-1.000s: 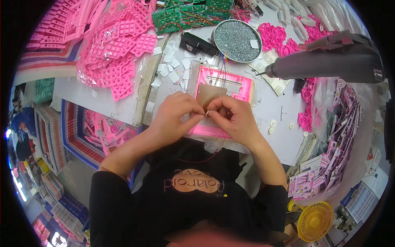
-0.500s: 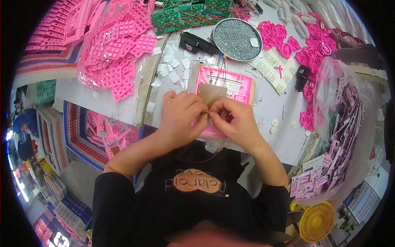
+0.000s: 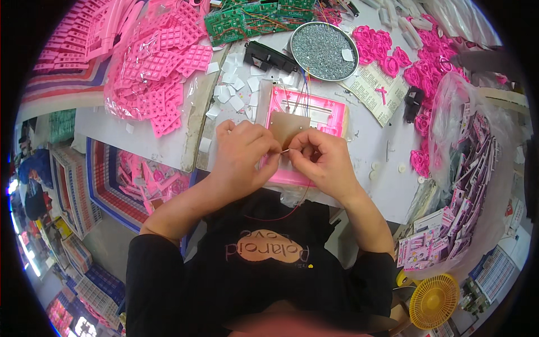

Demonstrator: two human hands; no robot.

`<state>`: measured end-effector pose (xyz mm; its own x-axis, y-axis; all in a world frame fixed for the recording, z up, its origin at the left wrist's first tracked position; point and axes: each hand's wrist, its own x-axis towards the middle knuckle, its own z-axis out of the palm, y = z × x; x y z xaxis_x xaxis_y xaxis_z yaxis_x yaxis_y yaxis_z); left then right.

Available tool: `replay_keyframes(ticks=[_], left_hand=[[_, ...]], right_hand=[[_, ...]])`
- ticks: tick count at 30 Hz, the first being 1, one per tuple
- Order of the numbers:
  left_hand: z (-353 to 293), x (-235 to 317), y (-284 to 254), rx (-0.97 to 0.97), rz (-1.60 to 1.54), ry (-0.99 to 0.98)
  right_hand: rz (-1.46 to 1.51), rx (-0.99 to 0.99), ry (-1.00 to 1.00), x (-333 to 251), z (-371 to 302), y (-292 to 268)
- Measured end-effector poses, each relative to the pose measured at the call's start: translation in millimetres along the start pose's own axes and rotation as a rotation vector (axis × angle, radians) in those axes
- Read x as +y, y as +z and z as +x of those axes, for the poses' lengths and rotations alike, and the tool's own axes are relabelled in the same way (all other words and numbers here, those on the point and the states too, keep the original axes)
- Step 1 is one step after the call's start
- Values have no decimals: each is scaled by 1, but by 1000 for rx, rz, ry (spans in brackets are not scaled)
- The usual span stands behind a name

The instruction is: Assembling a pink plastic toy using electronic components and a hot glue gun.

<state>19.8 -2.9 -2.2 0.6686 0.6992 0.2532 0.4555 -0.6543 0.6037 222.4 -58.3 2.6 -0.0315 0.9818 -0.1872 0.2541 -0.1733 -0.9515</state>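
Note:
My left hand (image 3: 247, 151) and my right hand (image 3: 321, 160) are both closed in a pinch, fingertips close together. Between them runs a short, thin wire (image 3: 285, 150), light in colour. Under my hands lies a pink plastic housing (image 3: 337, 115) with a brown board (image 3: 289, 124) on it. Several thin wires (image 3: 304, 92) rise from the housing toward a black plastic part (image 3: 269, 58). A red wire (image 3: 281, 217) droops from the near edge of the housing across my black shirt. My fingers partly hide the board's near side.
A round tray (image 3: 293, 42) of small screws stands behind the housing, beside green circuit boards (image 3: 227, 28). White pieces (image 3: 237, 104) lie to the left, near bagged pink keypads (image 3: 151, 84). Pink rings (image 3: 373, 45), printed paper (image 3: 377, 92) and a bag of printed cards (image 3: 466, 185) are on the right.
My fingertips have drawn slightly apart, and a short stretch of wire now shows between them. My left hand has shifted a little left. The view has barely moved.

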Motion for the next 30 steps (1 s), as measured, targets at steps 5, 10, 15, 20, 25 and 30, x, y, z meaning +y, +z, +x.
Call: replay_keyframes(ticks=[5, 10, 15, 20, 25, 30], left_hand=[[0, 0, 0, -31, -58, -14], [0, -1, -4, -88, -190, -74], [0, -1, -4, -149, -519, -241], [-3, 3, 4, -25, -410, -87], [-1, 7, 2, -67, -480, -210], [7, -13, -6, -320, -812, -608]], right_hand=[[-1, -5, 4, 0, 0, 0], [24, -8, -39, 3, 1, 1], [-268, 178, -359, 4, -5, 13], [-121, 217, -230, -3, -28, 23], [-213, 291, -394, 13, -28, 29], [-405, 242, -670, 13, -27, 28]])
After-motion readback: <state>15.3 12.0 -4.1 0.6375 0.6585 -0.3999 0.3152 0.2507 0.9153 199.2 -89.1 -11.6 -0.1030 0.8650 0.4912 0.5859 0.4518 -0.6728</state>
